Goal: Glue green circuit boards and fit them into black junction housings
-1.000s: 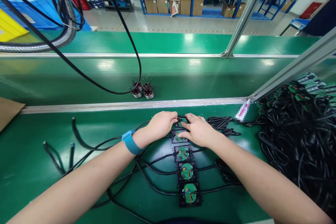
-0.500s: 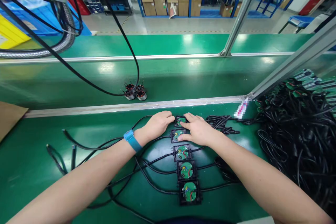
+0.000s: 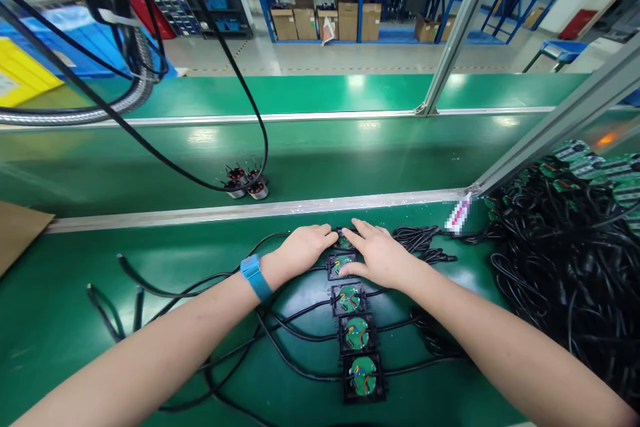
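Observation:
Several black square housings stand in a column on the green bench, each with a round green circuit board and black cables. My left hand, with a blue wrist strap, has its fingers bent together at the left edge of the farthest housing. What lies under those fingertips is hidden. My right hand has its fingers spread, the fingertips at the farthest housing and the thumb over the second housing. Nearer to me are the third housing, another housing and the nearest one.
A big heap of black cables fills the right side. Bundled cables lie beside my right hand. Behind the metal rail stand several small motor-like cylinders. A black cable hangs in a loop. Cardboard lies at left.
The view has tilted slightly, so the bench sits a little lower in the picture. My left hand has moved slightly right, closer over the farthest housing. My right hand stays nearly in place.

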Motion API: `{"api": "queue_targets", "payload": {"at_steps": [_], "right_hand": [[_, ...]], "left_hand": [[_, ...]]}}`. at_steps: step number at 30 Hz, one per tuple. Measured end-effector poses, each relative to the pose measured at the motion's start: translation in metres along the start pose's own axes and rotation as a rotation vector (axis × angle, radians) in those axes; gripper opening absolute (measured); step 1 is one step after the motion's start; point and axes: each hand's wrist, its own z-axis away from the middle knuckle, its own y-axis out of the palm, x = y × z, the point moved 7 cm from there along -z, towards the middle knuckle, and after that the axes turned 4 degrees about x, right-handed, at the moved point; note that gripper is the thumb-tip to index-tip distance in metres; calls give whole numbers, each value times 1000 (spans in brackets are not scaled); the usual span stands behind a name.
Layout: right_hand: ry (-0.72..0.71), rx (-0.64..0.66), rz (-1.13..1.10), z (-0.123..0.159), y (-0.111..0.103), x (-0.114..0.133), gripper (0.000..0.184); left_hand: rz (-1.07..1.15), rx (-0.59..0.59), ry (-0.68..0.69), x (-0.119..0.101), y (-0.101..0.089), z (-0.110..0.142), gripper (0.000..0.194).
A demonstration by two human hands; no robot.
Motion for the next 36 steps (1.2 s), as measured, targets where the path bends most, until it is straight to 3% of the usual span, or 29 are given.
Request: {"api": "queue_targets", "payload": {"at_steps": [4, 9, 15, 20, 23, 27, 36], "right_hand": [[-26, -3, 29, -3, 8, 1, 92], [-68, -37, -146, -4, 10, -9, 82], [-79, -293, -222, 2, 3, -30, 38], [-13, -376, -167, -5, -1, -31, 17], [92, -319, -134, -16, -3, -28, 12], [149, -133, -22, -33, -2, -22, 17], [159, 59, 199, -43, -15, 2, 17]], "left_hand": [[12, 1, -46, -1, 2, 3, 15], [126, 41, -80, 2, 0, 2, 22], [358, 55, -192, 11, -13, -1, 13], [523, -48, -195, 10, -23, -3, 54], [581, -25, -162, 8, -15, -7, 53], [655, -90, -167, 10, -12, -6, 54], [367, -40, -192, -9, -10, -4, 19]]}}
